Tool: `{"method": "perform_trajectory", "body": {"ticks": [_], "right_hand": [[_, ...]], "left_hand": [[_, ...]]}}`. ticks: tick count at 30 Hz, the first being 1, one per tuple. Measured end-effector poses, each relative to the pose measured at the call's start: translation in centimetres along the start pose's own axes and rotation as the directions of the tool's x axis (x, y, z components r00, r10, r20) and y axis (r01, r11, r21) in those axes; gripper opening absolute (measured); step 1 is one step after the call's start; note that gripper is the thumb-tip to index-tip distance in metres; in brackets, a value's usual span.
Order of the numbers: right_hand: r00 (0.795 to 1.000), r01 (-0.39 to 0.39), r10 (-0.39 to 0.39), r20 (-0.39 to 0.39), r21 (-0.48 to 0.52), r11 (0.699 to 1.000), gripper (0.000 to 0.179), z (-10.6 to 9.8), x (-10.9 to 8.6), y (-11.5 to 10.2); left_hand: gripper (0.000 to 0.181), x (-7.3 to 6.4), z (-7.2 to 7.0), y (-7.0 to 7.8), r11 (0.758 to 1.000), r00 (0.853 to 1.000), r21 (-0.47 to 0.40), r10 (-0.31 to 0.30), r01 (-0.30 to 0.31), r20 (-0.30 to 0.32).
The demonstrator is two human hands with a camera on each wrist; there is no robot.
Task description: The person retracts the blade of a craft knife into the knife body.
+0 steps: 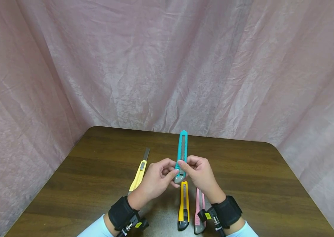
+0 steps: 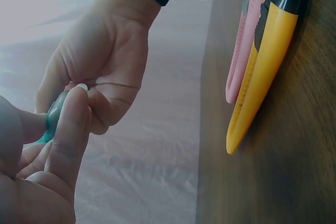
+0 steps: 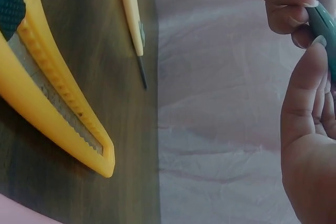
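Observation:
A teal utility knife (image 1: 182, 148) is held up off the table between both hands, tip pointing away. Its grey end sits low, and no blade shows beyond the teal tip. With thumb and fingers the left hand (image 1: 156, 177) pinches the knife near that grey end. The right hand (image 1: 201, 172) grips it from the other side, thumb laid on its face at the lower part of the slot. In the left wrist view the fingers cover most of the teal knife (image 2: 56, 114). Only part of it shows in the right wrist view.
A pale yellow utility knife (image 1: 138, 176) lies left of the hands, blade extended. An orange-yellow one (image 1: 183, 200) with a black end lies below the held knife. Beside it lies a pink one (image 1: 200, 204), partly behind the right wrist. Pink curtain (image 1: 167, 65) hangs beyond the wooden table (image 1: 258, 184).

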State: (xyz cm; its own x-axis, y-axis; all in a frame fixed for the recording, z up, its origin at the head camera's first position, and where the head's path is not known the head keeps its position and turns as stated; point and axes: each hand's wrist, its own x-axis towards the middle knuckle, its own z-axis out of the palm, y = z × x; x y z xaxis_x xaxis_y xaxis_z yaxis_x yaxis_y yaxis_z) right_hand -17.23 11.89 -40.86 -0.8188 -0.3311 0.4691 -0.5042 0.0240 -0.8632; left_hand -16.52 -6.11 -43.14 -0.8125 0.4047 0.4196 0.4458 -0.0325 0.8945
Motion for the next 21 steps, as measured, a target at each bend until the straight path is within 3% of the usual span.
{"method": "perform_trajectory", "body": {"ticks": [8,11,15,17,21], "right_hand": [[0.999,0.012,-0.015,0.050,0.053,0.999,0.007,-0.4,-0.2,0.5],[0.999,-0.002,0.001,0.041,0.044,0.999,0.007,-0.4,-0.2,0.4],[0.992,-0.123,0.123,0.011,0.008,0.992,0.009,-0.1,0.1,-0.1],[0.976,-0.217,0.217,0.003,0.010,0.976,0.014,0.0,0.5,-0.5],[0.940,-0.340,0.340,-0.006,0.022,0.940,0.020,-0.4,1.4,-0.6]], "left_hand": [[0.016,0.1,0.2,0.0,0.999,1.000,-0.046,-0.023,0.023,-0.002],[0.031,0.0,0.2,1.0,0.998,0.999,0.032,-0.045,0.046,-0.008],[0.057,-0.2,0.2,1.1,0.982,0.995,0.167,-0.090,0.094,-0.030],[0.059,-0.3,0.0,0.1,0.974,0.994,0.197,-0.106,0.112,-0.039],[0.056,-0.7,0.0,0.1,0.967,0.988,0.204,-0.150,0.154,-0.038]]}}
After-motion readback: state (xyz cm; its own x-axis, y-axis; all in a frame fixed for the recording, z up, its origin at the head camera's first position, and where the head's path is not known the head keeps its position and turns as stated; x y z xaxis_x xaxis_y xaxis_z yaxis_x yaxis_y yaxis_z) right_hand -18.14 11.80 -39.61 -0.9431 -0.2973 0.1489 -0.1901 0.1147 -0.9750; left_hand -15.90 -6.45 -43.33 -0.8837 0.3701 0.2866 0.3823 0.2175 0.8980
